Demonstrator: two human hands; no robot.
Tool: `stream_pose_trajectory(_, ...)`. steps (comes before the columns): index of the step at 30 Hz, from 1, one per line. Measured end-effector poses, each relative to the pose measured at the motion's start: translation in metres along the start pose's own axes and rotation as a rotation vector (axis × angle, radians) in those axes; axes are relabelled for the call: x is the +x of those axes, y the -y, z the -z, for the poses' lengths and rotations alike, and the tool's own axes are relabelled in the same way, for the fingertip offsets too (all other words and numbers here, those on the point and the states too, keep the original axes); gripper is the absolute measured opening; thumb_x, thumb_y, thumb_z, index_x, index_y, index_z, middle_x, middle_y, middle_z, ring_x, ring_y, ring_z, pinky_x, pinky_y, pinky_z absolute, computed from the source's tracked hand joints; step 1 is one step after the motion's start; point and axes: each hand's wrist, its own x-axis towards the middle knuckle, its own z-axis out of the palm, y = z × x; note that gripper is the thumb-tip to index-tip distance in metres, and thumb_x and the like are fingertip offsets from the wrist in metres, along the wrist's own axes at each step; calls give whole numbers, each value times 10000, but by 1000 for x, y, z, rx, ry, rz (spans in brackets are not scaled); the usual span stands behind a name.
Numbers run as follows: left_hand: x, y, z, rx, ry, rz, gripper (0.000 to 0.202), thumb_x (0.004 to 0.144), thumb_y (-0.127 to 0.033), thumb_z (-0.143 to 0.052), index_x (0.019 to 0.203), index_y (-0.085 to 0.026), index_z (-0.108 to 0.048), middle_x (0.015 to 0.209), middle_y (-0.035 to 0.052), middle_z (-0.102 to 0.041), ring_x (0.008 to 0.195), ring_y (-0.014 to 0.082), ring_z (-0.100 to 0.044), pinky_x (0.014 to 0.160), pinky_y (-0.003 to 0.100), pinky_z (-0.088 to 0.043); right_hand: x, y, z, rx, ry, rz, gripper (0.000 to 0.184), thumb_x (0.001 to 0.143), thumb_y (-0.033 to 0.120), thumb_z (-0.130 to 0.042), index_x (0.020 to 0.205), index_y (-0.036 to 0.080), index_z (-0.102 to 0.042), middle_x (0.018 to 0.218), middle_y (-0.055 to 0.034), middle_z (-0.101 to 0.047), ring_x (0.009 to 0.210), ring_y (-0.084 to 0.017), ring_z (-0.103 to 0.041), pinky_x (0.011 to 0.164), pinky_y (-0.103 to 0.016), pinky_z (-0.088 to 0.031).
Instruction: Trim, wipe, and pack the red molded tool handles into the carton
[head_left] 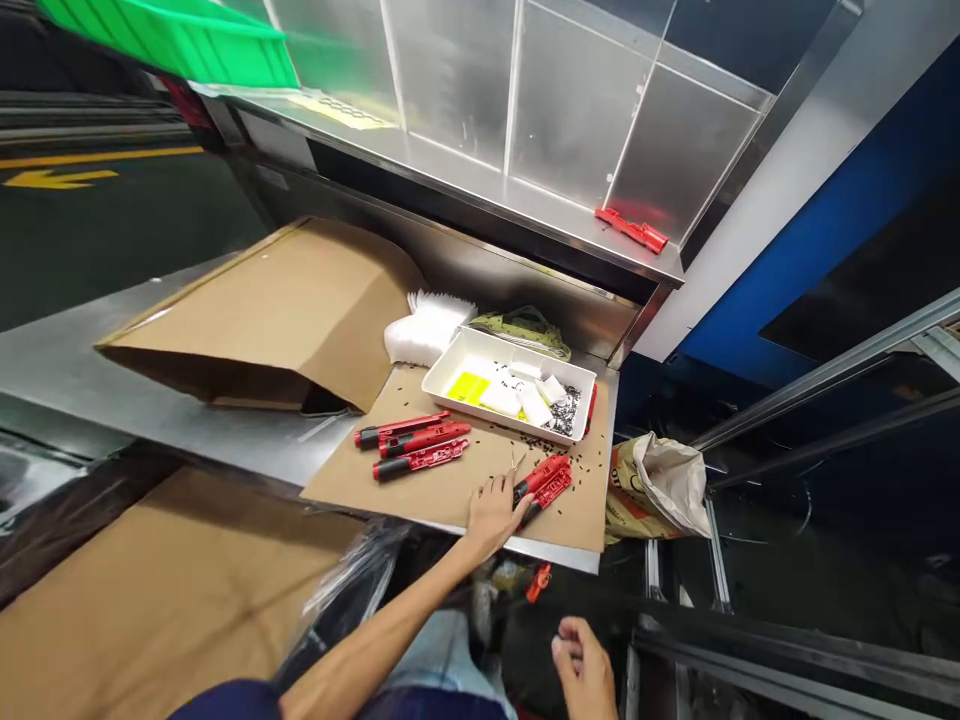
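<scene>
My left hand point(491, 518) rests on the cardboard sheet, fingers spread and slightly bent, thumb against a pair of red and black plastic housing halves point(551, 485). A thin pointed metal tool point(517, 462), perhaps tweezers, sticks out just past its fingertips. Down in front of the bench, my right hand point(583, 668) is in the air with its fingers curled together; whatever it may hold is too small to name. Several more red and black housing parts point(421, 447) lie left of my left hand. Tiny dark pieces point(577, 440) are scattered on the cardboard.
A white tray point(450, 395) with small dark pieces and white blocks stands behind my left hand. White foam sheets point(427, 330) and a large cardboard box point(277, 310) are farther left. One red part point(631, 230) lies on the shelf. A paper sack point(645, 490) stands right.
</scene>
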Motion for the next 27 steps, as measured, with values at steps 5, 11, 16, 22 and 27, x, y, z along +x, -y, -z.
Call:
stream_pose_trajectory(5,21,7,1,-139,104,-74,363,946,-355,-501,1172,-102,-629,1162,172,-658,1143,309,-567,994,467,-397,54,32,-26,14,-111,-22,518,875,622,-488,1058,180,-689,916,-102,-764,799,-218,-733,683,-270,-565)
stream_pose_trajectory(11,34,12,18,-450,208,-62,275,900,-262,-480,1013,-123,-688,1083,218,-675,1162,400,-540,1040,563,-333,100,56,-49,-70,-299,-66,540,886,644,-426,1070,190,-654,919,-104,-759,764,-241,-730,708,-316,-553)
stream_pose_trajectory(16,22,51,80,-913,390,-96,376,953,-448,-383,981,-260,-707,965,75,-712,1000,301,-632,951,438,-468,128,69,-67,-175,-335,-76,553,934,579,-300,1063,157,-633,961,-132,-746,755,-223,-728,686,-297,-544)
stream_pose_trajectory(22,9,107,153,-1631,571,131,302,949,-458,-482,1110,-332,-703,948,5,-727,835,180,-676,815,317,-532,161,112,-100,-430,-177,51,358,963,358,-361,1124,209,-644,1097,-96,-706,940,-211,-685,803,-293,-489)
stream_pose_trajectory(27,18,124,172,-2116,622,350,436,750,-376,-762,1151,-220,-695,862,37,-714,875,186,-679,789,264,-560,201,149,-141,-695,-12,112,253,895,333,-580,1077,177,-662,985,-135,-702,851,-246,-682,742,-315,-476)
